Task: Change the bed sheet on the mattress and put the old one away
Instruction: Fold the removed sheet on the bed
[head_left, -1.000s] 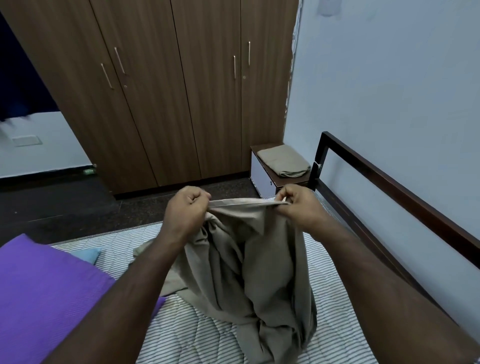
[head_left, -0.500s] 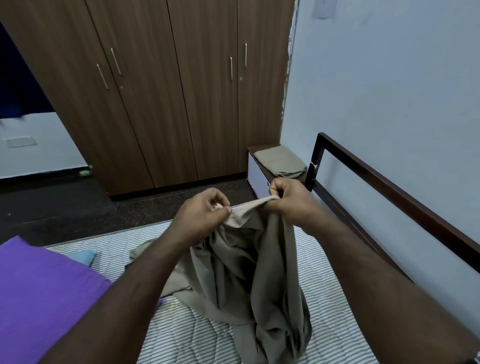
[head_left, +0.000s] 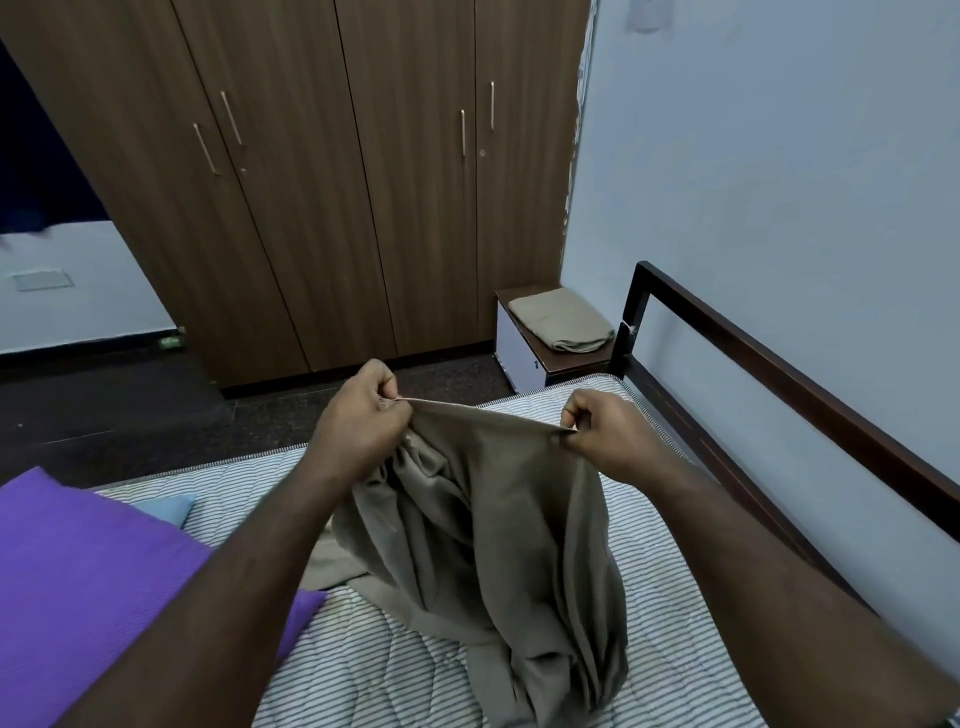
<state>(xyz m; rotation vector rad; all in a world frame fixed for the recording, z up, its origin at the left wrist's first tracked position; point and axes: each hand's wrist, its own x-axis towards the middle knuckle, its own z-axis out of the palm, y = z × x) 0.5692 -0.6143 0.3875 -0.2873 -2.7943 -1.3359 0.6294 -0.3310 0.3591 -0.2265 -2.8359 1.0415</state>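
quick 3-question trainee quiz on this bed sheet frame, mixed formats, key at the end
1. True or false: both the left hand and the right hand pinch the top edge of the loose beige sheet.
2. What lies on the small bedside cabinet? A) purple pillow B) folded beige cloth C) nothing
3. Fill in: the striped mattress is ____ (bare / covered by a fitted sheet).

Key: 1 true. 2 B, the folded beige cloth. 3 bare; the purple pillow lies at its left.
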